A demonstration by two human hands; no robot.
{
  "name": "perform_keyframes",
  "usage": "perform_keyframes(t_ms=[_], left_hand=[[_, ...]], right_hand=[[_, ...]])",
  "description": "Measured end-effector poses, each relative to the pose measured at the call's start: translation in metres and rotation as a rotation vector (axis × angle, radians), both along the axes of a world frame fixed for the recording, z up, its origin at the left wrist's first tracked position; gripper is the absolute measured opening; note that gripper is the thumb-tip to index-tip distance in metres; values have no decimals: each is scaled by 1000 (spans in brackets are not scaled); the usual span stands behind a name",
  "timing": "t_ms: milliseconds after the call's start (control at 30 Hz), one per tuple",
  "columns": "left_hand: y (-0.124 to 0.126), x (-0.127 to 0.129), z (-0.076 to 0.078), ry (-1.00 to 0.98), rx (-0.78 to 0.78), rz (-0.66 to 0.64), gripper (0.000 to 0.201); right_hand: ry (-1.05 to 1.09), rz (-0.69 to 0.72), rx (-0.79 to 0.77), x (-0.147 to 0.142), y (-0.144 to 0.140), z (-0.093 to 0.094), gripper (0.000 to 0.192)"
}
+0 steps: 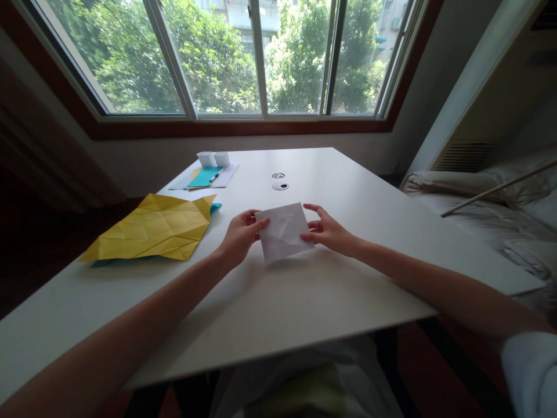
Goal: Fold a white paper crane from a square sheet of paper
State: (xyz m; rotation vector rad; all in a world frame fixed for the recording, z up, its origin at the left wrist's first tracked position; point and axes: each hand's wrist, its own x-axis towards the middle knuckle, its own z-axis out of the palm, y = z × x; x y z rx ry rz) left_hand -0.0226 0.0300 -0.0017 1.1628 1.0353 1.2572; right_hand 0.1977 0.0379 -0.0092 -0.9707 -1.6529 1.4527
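Biggest thing in frame is the white table (pixel 304 302), filling the middle and bottom, w/ a wide window (pixel 256 58) across the top and green trees behind it. A bed w/ pale bedding (pixel 491 215) sits at the right edge.

On the table, left of centre, there's a big creased yellow sheet (pixel 152 229) lying flat w/ a teal sheet (pixel 100 263) peeking out under it. Further back, upper left of the tabletop, a small teal paper (pixel 203 177) rests on white sheets, pen on top, and two little white cups (pixel 213 158) just behind. Two small round things (pixel 279 180) sit near the table's centre back, prob a cable port, can't tell tbh.

Now the main bit: a white paper square (pixel 284 232), dead centre of the frame, held tilted up just above the table. Left hand (pixel 239 235) pinches its left edge, thumb on the front and fingers behind, so closed on it. Right hand (pixel 328 231) touches the right edge w/ fingers spread loose; looks more like steadying than clamping, can't tell if the thumb really grips.

Handling-wise imo it's super light, thin, floppy, already has soft creases in the middle. It won't break but will crumple or tear if squeezed hard. Best held by opposite edges or corners, like now. Nothing's in the way; the yellow sheet is well apart to the left.
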Motion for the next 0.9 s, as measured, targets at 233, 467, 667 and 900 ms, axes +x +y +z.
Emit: perform_keyframes(t_ms=[233,467,667,900], left_hand=[[3,-4,-5,545,218,-6,36],[-3,-2,-10,1188,648,-110,23],[-1,-2,-11,1269,620,-252,32],[-2,-2,-11,1326,564,-249,35]], right_hand=[[-156,-161,275,7,10,1,48],[-313,-126,260,10,18,-3,22],[-498,1,583,20,19,3,41],[-692,-10,912,19,19,-6,29]])
